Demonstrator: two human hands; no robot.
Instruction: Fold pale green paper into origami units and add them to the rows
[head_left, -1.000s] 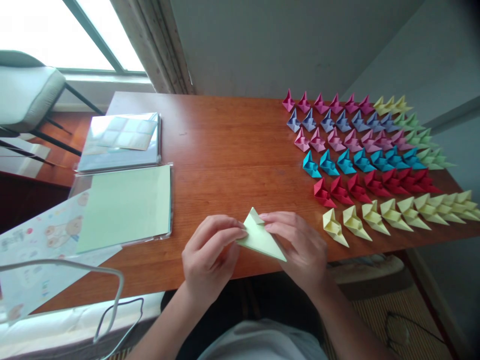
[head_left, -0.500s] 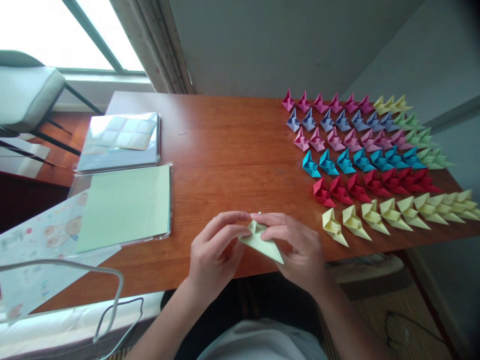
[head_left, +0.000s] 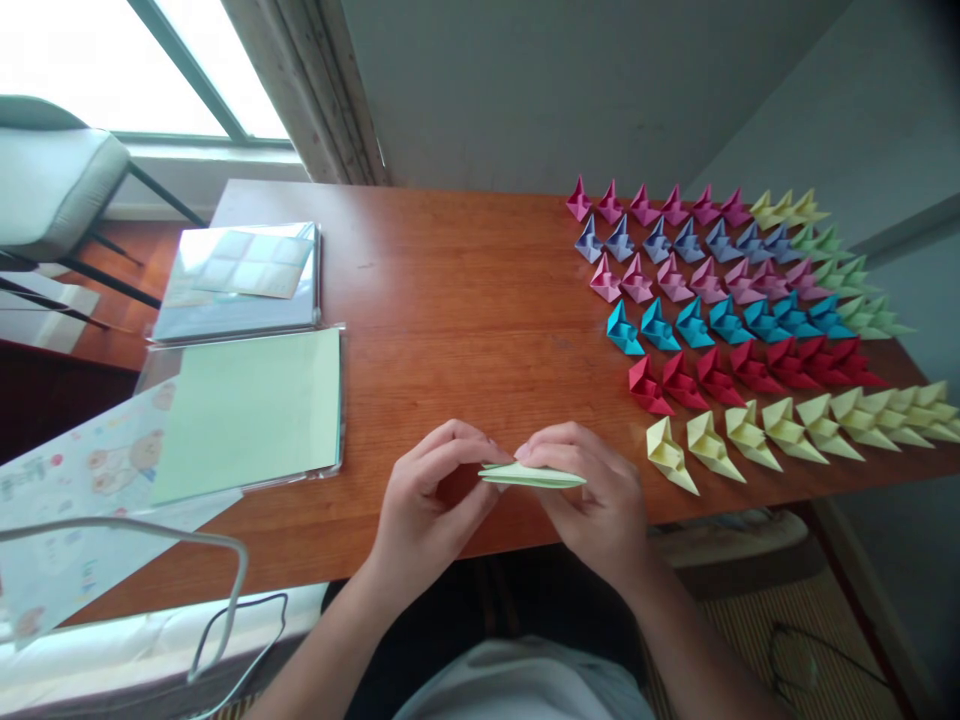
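A small piece of folded pale-green origami paper (head_left: 536, 477) is held just above the table's front edge, its layered edge turned toward me. My left hand (head_left: 431, 490) pinches its left end between thumb and fingers. On the right end, my right hand (head_left: 596, 490) grips it with the fingertips on top and the thumb beneath. To the right stand rows of folded paper boats; the nearest row is pale yellow (head_left: 716, 446), with a red row (head_left: 720, 381) and a blue row (head_left: 727, 320) behind it.
A pack of light-green paper (head_left: 251, 415) lies on the left of the wooden table (head_left: 450, 300). Beyond it is another wrapped pack (head_left: 240, 280). A printed sheet (head_left: 82, 500) and a grey cable (head_left: 150, 524) are at the front left. A chair (head_left: 56, 190) stands by the window.
The folded paper has been tipped from showing its broad face to showing its layered edge. Both hands have kept hold of it, with fingers slightly shifted.
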